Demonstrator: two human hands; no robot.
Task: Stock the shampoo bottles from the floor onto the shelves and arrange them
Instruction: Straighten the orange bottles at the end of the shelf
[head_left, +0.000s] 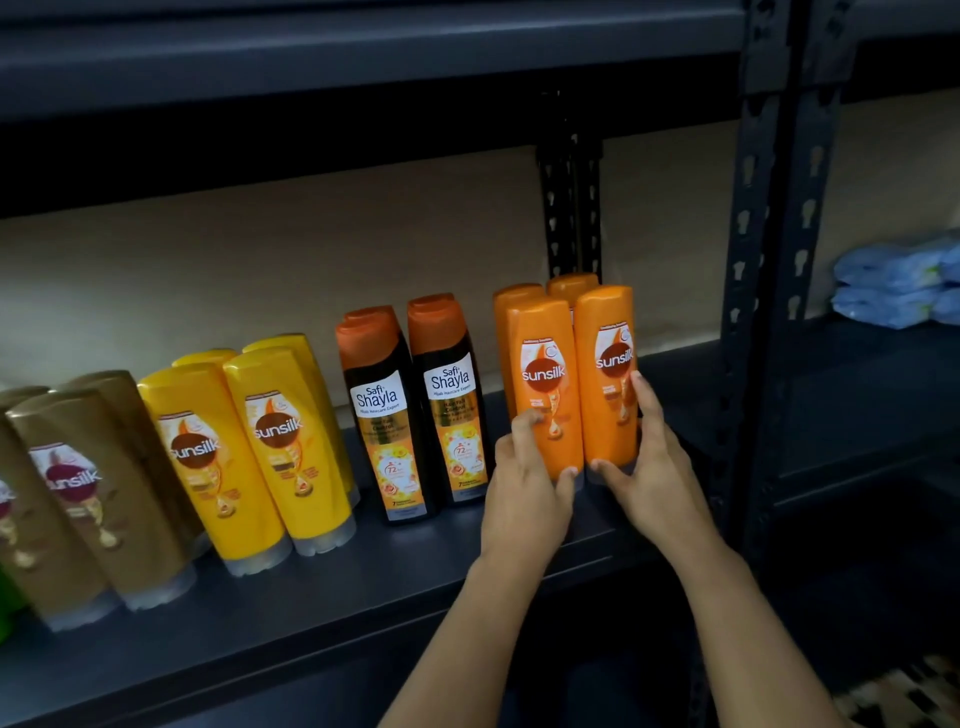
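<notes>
Two orange Sunsilk bottles stand side by side at the front of the dark shelf (363, 587), with two more orange ones behind them. My left hand (524, 493) grips the lower part of the left front orange bottle (545, 364). My right hand (649, 467) grips the right front orange bottle (608, 353), thumb under its base and fingers along its right side. Both bottles stand upright on the shelf.
Left of the orange group stand two black Safi Shayla bottles (384, 415), several yellow Sunsilk bottles (280, 436) and brown Sunsilk bottles (78, 483). A slotted black upright post (753, 291) borders the bay on the right. Blue packs (898, 280) lie on the neighbouring shelf.
</notes>
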